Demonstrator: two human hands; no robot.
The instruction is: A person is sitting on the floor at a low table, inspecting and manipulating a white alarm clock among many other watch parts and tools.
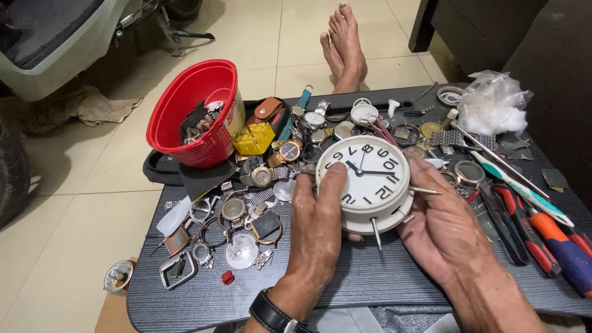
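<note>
— So, what is the biggest thing here?

— It is the dark grey tray table (370, 280), with a fine ribbed surface. On its far left corner stands a red plastic bucket (196, 111), tilted and full of small parts.

— And the thing in the hands?

— A round white alarm clock (365, 185), smooth plastic, with black numbers and thin metal legs that stick out toward the person. It sits in the middle of the table, face up and a little tilted, upside down for the viewer.

— Which hand is nearer to it?

— Both touch it. The left hand (317, 231) lies at the clock's left side, fingers pressed together, with the thumb flat on the glass face. The right hand (441, 225) cups the right edge from the side; its fingers go behind the case, so I cannot tell how they close. The clock is between the two hands.

— What is around?

— At the right, pliers with red handles (517, 225) and a screwdriver with orange and blue handle (558, 243). At the left, many small metal watch cases and straps (246, 216), shiny and scattered. A yellow ridged block (254, 139) lies just beside the bucket.
</note>
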